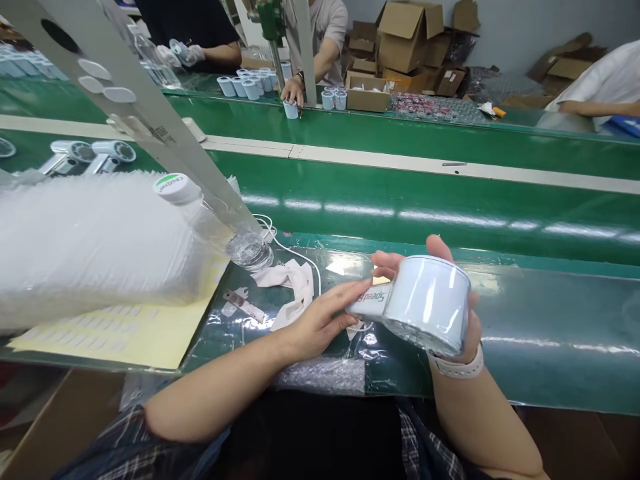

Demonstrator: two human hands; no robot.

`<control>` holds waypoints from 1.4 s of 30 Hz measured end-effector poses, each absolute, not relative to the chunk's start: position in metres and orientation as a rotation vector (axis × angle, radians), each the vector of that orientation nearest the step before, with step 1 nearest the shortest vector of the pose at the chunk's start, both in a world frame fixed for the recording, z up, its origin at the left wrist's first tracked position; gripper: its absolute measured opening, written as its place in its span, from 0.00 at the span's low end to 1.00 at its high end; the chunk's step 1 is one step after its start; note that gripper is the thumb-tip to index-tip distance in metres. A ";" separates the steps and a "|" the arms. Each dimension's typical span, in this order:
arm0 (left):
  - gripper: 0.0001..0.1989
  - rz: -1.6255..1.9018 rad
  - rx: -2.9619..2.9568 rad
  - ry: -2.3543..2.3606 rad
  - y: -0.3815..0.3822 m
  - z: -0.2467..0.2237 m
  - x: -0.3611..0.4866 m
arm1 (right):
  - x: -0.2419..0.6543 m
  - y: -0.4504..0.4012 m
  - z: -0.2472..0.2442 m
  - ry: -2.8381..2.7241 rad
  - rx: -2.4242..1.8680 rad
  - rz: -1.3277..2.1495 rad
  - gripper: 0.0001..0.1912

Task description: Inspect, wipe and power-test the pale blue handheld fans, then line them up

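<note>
A light-blue hair dryer (430,303) with a wide round body is raised over the near bench, and its short handle, printed "Speed", points left. My left hand (320,323) pinches the handle's end between thumb and fingers. Cradling the round body from behind and from its right side is my right hand (472,337), with a white strap on the wrist; the body hides most of its palm. Below the handle, a bit of white cable shows on the bench. White crumpled cloth or paper strips (295,290) lie left of my left hand.
A stack of clear plastic bags (95,240) and a yellow label sheet (165,343) lie left, beside a bottle (185,200) and slanted metal post (165,140). Hair dryers (113,153) rest on the green conveyor (375,187). Co-workers handle blue parts (250,87) across it.
</note>
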State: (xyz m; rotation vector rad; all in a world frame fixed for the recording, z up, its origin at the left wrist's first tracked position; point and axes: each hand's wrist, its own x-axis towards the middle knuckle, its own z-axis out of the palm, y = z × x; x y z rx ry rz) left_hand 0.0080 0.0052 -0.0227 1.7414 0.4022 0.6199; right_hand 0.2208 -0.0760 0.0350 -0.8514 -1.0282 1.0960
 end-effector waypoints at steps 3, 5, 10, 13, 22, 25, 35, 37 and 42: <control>0.25 0.846 1.847 0.446 0.008 -0.027 0.009 | 0.219 -0.072 0.032 -1.014 -0.870 1.053 0.40; 0.24 0.965 1.883 0.462 0.008 -0.028 0.010 | 0.220 -0.069 0.030 -1.027 -0.884 1.006 0.36; 0.27 1.157 1.921 0.462 0.004 -0.020 0.010 | 0.227 -0.057 0.023 -1.045 -0.814 1.014 0.30; 0.28 1.199 1.906 0.499 0.000 -0.012 0.009 | 0.229 -0.052 0.019 -1.019 -0.819 1.070 0.26; 0.25 1.141 1.679 0.525 -0.005 -0.010 0.011 | 0.228 -0.049 0.014 -0.928 -0.759 1.195 0.23; 0.30 1.029 1.625 0.565 -0.006 -0.012 0.012 | 0.227 -0.049 0.014 -0.891 -0.760 1.214 0.25; 0.37 0.671 1.683 0.548 -0.001 -0.008 0.012 | 0.227 -0.042 0.009 -0.731 -0.881 1.262 0.29; 0.38 0.636 1.794 0.513 -0.001 -0.010 0.011 | 0.223 -0.041 0.003 -0.785 -0.863 1.242 0.30; 0.30 0.443 2.078 0.497 0.002 -0.017 0.015 | 0.212 -0.040 -0.010 -0.967 -0.796 1.427 0.32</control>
